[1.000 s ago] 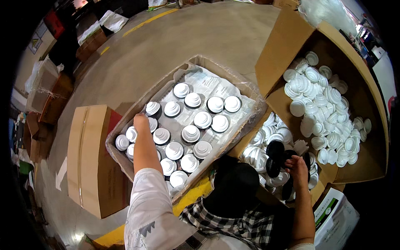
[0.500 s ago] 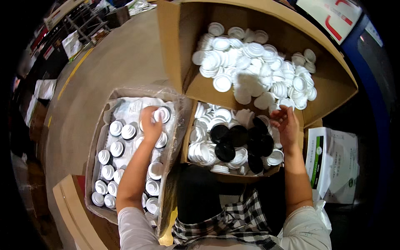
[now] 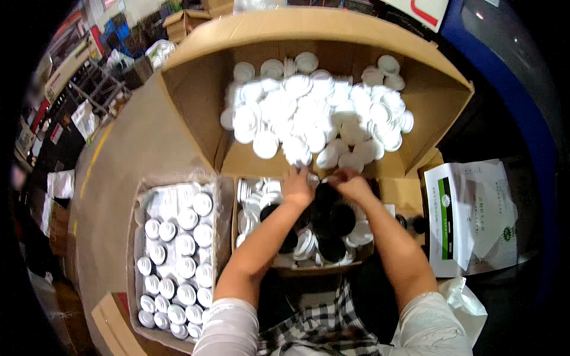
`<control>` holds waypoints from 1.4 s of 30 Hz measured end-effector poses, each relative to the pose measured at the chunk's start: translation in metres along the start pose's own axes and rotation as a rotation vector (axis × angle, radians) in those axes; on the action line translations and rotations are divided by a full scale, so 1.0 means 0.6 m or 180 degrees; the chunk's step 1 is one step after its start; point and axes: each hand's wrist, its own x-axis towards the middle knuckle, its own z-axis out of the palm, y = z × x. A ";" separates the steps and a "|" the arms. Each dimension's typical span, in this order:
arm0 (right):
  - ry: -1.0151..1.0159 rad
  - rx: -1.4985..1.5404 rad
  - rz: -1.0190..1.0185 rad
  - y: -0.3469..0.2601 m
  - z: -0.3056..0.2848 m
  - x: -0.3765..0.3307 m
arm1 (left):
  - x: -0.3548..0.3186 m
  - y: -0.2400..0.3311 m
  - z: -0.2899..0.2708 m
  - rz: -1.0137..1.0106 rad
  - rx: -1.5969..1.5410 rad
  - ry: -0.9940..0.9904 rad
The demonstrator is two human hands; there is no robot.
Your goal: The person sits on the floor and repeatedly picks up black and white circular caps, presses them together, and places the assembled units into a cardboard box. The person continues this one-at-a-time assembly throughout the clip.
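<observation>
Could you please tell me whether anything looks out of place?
Mildly, yes: in the middle box, black discs lie loose over jumbled white pieces, unlike the left box, where white-topped pieces stand upright. I see no obvious damage.

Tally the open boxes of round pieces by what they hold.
Large box, only white pieces showing: 1
Middle box, white pieces mixed with black pieces: 1
Left box, white-topped pieces set out side by side: 1
Total: 3 open boxes

Discs lie in a carton at upper centre, behind a smaller box at centre, with stacked pieces in a tray at lower left and a package at right.
</observation>
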 end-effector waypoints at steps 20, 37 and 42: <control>0.0154 -0.0439 -0.2596 -0.142 -0.019 -0.160 | -0.133 -0.054 -0.117 -0.1847 -0.6655 -0.0422; -0.0752 0.2567 -0.1389 -0.176 -0.035 -0.160 | -0.152 -0.003 -0.176 -0.1662 -0.6239 -0.0954; -0.0271 0.2666 -0.0849 -0.159 -0.054 -0.148 | -0.147 -0.030 -0.188 -0.0853 -0.7816 -0.0509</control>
